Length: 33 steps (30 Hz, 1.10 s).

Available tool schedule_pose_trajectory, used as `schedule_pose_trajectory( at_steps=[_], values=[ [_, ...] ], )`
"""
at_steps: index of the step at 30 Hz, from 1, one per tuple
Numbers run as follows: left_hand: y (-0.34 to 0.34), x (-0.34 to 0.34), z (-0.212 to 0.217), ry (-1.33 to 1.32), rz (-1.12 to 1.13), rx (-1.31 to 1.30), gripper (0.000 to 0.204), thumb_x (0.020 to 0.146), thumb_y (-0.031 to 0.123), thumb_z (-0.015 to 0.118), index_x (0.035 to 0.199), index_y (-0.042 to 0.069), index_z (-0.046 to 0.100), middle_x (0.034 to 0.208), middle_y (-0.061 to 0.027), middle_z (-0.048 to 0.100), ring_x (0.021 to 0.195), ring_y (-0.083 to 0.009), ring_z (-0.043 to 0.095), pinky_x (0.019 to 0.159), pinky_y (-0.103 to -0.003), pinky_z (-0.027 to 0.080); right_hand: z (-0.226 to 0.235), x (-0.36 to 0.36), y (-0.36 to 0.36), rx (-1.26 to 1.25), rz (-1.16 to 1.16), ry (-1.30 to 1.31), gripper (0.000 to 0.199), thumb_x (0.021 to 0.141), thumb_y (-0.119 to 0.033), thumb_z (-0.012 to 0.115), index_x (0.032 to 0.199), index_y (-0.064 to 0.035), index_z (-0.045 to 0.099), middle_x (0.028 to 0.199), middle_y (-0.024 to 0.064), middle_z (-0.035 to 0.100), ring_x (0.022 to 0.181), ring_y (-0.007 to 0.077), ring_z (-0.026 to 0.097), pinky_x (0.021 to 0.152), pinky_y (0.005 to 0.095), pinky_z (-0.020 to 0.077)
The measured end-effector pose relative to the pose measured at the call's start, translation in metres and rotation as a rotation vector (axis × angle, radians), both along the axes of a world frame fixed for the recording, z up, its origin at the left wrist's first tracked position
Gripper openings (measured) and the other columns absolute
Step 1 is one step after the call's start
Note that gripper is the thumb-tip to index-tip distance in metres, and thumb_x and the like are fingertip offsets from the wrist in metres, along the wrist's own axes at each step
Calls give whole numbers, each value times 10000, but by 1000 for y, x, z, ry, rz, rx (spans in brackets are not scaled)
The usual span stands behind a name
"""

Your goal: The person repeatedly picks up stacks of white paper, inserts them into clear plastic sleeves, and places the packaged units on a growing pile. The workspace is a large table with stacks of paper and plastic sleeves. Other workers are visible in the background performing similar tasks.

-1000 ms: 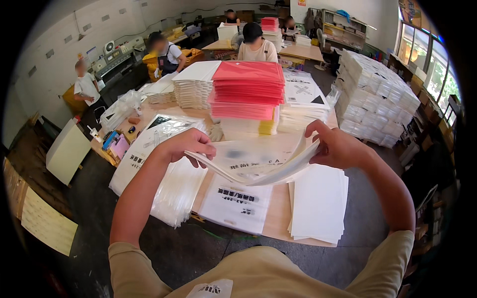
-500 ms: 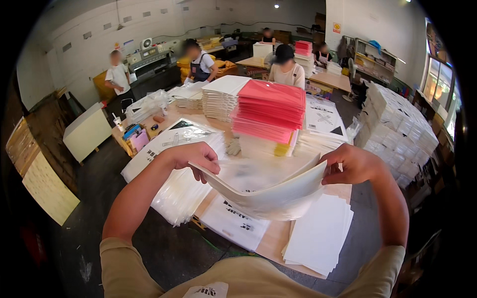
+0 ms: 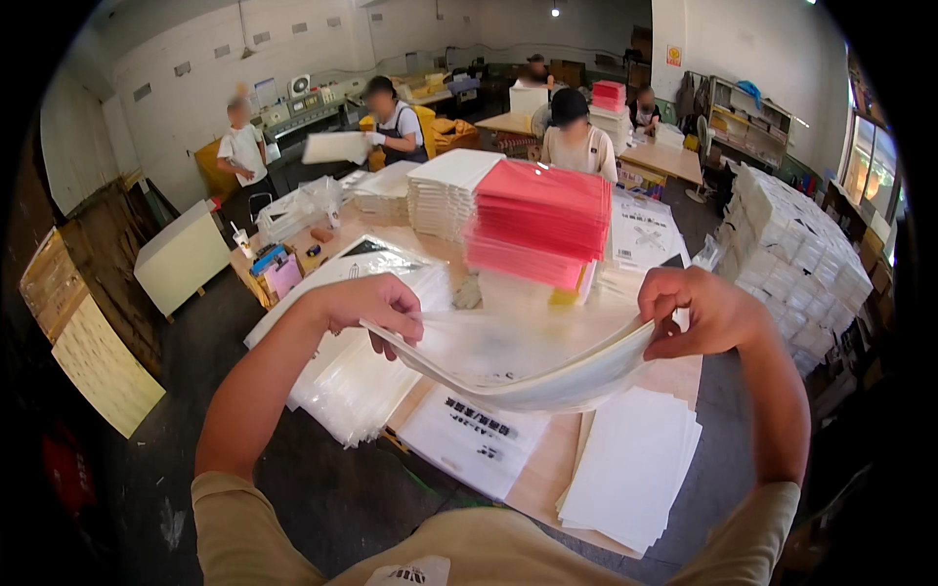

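Observation:
My left hand (image 3: 378, 311) and my right hand (image 3: 696, 314) grip opposite ends of a packet of white sheets (image 3: 528, 386), thumbs against fingers. The packet sags in the middle above the table, and thin translucent plastic seems to lie over it. Beneath, a white printed pack (image 3: 469, 441) lies near the table's front edge. A loose fanned pile of white sheets (image 3: 633, 469) sits to its right. Beside my left hand lies a large pile of glossy plastic-wrapped packs (image 3: 357, 391).
Beyond my hands rises a stack of red packs (image 3: 542, 220), with a white stack (image 3: 449, 200) on its left. Printed packs (image 3: 645, 234) lie to its right. Wrapped bundles (image 3: 791, 264) are piled off the table's right side. Several people work farther back.
My right hand has shifted slightly right and up, and the packet looks a little more stretched out. A co-worker in an apron now holds a white stack out to the left.

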<state>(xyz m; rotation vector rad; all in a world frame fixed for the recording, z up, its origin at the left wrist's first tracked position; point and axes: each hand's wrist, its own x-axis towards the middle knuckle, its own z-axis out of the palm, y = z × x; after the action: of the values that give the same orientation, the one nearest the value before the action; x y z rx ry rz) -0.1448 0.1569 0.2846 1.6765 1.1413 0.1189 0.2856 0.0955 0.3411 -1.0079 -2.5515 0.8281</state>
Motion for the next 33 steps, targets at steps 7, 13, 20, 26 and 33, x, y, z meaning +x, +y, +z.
schedule_pose_trajectory(
  at_steps=[7, 13, 20, 26, 33],
  values=[
    [-8, 0, 2, -15, -5, -11, 226, 861, 243, 709, 906, 25, 670, 811, -87, 704, 661, -181, 712, 541, -268, 555, 10, -10, -4, 44, -34, -121, 325, 741, -36, 811, 935, -64, 552, 690, 15, 678, 606, 88, 592, 571, 245, 465],
    [-6, -8, 20, -62, 35, 65, 186, 906, 187, 667, 898, 2, 656, 833, -86, 696, 657, -201, 715, 530, -265, 552, 16, -11, -9, 153, -57, -13, 241, 757, -31, 794, 896, -54, 599, 723, 36, 694, 607, 120, 610, 568, 255, 478],
    [-12, -7, 22, 54, 67, 225, 172, 921, 161, 641, 892, -8, 632, 807, -72, 671, 678, -203, 724, 525, -260, 553, 3, -22, -4, 396, -13, -128, 152, 761, -1, 758, 887, -49, 686, 808, 75, 699, 700, 226, 677, 635, 328, 534],
    [-4, 3, 25, 296, 29, 420, 153, 887, 81, 620, 890, -69, 652, 791, -108, 674, 667, -199, 726, 526, -277, 560, -4, -39, -5, 519, 79, -304, 87, 744, -18, 709, 787, -52, 643, 779, 75, 650, 733, 291, 643, 648, 392, 514],
    [16, 12, 30, 703, -103, 733, 124, 780, -16, 551, 777, -17, 675, 739, -133, 702, 590, -173, 699, 523, -325, 544, -9, -55, 2, 558, 49, -335, 118, 726, 2, 695, 773, -41, 596, 799, 77, 636, 734, 296, 639, 644, 397, 507]
  ],
)
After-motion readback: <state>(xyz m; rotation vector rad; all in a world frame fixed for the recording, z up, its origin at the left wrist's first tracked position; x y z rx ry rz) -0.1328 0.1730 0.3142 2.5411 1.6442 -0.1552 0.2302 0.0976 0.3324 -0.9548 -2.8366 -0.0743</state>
